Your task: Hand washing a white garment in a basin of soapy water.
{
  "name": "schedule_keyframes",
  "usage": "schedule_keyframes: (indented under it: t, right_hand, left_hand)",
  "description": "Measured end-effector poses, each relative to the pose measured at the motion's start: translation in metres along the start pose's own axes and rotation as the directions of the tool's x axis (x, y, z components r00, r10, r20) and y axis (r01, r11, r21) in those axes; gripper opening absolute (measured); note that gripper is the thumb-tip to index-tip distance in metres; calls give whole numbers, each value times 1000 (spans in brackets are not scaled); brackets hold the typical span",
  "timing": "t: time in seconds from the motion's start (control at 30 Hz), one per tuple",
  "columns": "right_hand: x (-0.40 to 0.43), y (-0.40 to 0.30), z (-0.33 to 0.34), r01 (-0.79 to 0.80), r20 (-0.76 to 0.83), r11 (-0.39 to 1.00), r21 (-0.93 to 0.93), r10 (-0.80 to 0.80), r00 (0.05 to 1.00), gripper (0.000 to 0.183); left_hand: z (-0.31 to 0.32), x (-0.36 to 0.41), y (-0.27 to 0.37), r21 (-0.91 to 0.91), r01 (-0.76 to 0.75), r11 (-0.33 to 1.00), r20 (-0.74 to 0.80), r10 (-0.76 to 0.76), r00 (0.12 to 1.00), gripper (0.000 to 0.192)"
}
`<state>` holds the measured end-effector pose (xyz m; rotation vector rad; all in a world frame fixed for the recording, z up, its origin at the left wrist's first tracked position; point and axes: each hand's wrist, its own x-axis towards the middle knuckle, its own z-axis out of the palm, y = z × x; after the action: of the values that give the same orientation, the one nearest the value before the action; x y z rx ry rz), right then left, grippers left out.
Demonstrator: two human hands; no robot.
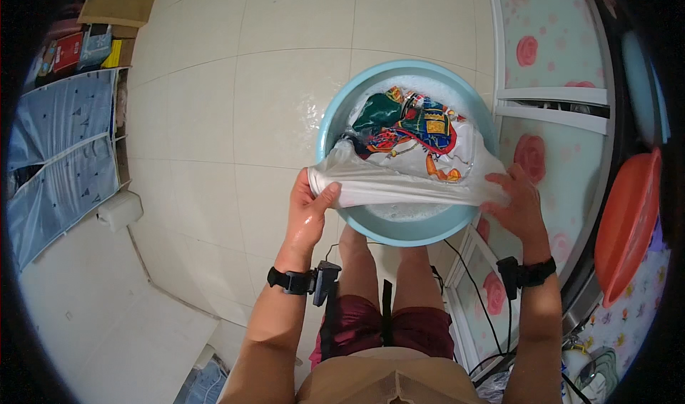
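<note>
A wet garment, white with a colourful print (428, 128), lies partly in soapy water (398, 211) inside a light-blue plastic basin (329, 120). Its white edge stretches between my hands across the near side of the basin. My left hand (313, 203) grips one end of that edge, thumb on top, just past the basin's left rim. At the right rim, my right hand (516, 203) has its fingers and thumb on the other end of the cloth. Part of the garment is under suds.
Pale floor tiles (291, 104) surround the basin, with splashed water at its left. A cabinet with rose-patterned doors (551, 152) stands close on the right, an orange basin (629, 227) beyond it. Black cables (476, 283) hang near my right leg. Blue-curtained shelves (69, 131) line the left.
</note>
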<state>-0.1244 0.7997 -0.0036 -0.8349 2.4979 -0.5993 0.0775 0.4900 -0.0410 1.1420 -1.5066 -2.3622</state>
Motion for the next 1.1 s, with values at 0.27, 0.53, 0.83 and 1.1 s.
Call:
schedule_keyframes:
  t: [0.27,0.53,0.83,1.1]
  right_hand:
    - [-6,42,14,76,91,964,-255,-54,994,26]
    - [8,79,50,47,-107,998,-52,-52,993,24]
    - [71,22,131,-94,-166,932,351,161,973,50]
    - [92,3,173,-119,208,989,-90,135,969,52]
  left_hand:
    - [7,1,23,474,-209,855,71,199,977,56]
    - [-10,34,29,898,-414,152,394,144,908,13]
    - [25,94,-39,73,-6,997,43,3,999,62]
    - [58,113,-102,911,-115,396,145,-45,988,82]
